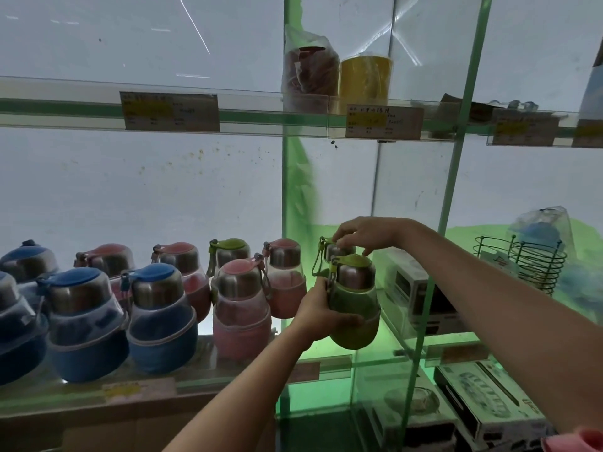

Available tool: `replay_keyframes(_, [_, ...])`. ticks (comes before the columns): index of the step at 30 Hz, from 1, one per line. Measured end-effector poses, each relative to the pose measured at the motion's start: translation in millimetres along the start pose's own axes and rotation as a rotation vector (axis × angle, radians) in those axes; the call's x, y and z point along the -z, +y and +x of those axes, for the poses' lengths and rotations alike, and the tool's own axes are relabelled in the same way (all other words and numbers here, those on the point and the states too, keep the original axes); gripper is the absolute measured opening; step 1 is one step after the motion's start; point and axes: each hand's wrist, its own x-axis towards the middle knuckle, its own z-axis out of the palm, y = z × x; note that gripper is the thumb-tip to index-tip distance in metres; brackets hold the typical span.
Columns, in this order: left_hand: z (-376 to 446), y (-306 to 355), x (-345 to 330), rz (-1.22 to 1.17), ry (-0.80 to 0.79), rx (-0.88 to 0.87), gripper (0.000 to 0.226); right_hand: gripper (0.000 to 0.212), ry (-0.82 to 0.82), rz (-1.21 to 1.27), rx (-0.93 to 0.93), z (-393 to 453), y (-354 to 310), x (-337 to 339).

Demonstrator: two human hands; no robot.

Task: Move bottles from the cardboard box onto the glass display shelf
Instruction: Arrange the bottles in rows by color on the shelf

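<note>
A: Bottles first. Nearest to us, the front green bottle (354,305) is in the left hand (318,313), fingers wrapped round its lower body, thumb on the near side. It looks held just above or at the front edge of the glass display shelf (228,370), can't tell if its base is down yet.

B: And the right hand (365,234)?

A: Further back, reaching over. Fingertips curled down, pinching the cap of a 2nd green bottle (336,251) right behind the 1st. That one's mostly hidden.

B: So 2 at once. What's the trick?

A: My read: seat the rear one fully before letting go of the front one. Keep both upright, the loop straps (316,262) hang on the left side and could snag each other. Slide the front one in beside the pink bottle (241,308) w/o bumping it.

B: What's further along?

A: To the left, rows of pink and blue bottles (156,308), plus a 3rd green-capped one (228,252) in the back row. Above, an upper shelf (248,117) w/ price tags, a bagged item (308,71) and a yellow container (365,78).

B: The cardboard box?

A: Not in view, so I can't say how many are left.
</note>
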Motion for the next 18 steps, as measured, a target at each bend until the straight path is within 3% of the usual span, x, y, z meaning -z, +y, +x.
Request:
replay_keyframes(6, [2, 1, 3, 0.023, -0.026, 0.007, 0.071, 0.051, 0.128, -0.234, -0.026, 24, 5, -13])
replay_keyframes(18, [2, 1, 3, 0.028, -0.039, 0.011, 0.072, 0.057, 0.092, -0.293, -0.024, 41, 10, -19])
